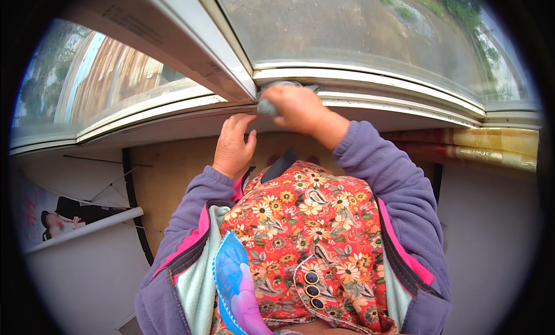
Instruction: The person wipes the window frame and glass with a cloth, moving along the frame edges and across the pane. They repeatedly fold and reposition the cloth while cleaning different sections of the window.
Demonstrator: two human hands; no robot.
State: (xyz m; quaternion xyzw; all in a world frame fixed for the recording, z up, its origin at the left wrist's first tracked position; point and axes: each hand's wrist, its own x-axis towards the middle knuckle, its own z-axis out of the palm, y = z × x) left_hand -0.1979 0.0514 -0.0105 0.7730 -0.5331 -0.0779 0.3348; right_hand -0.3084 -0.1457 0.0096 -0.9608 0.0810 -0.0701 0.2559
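Observation:
My right hand [299, 109] is closed around a grey-green cloth [267, 107] and presses it into the corner of the white window frame [368, 100], beside the upright post. Part of the cloth shows behind my knuckles, over the frame's track, which has dark dirt along it. To the left, my left hand [236, 142] holds nothing; its fingers are bent and apart, with the fingertips close to the inner edge of the window sill [190, 123].
Glass panes [347, 31] stand beyond the frame. A thick window post [182, 44] rises at upper left. Gold and red curtain fabric [494, 148] hangs at right. A partly rolled poster [86, 228] lies at left. A dark strap-like strip [279, 166] lies against my floral top.

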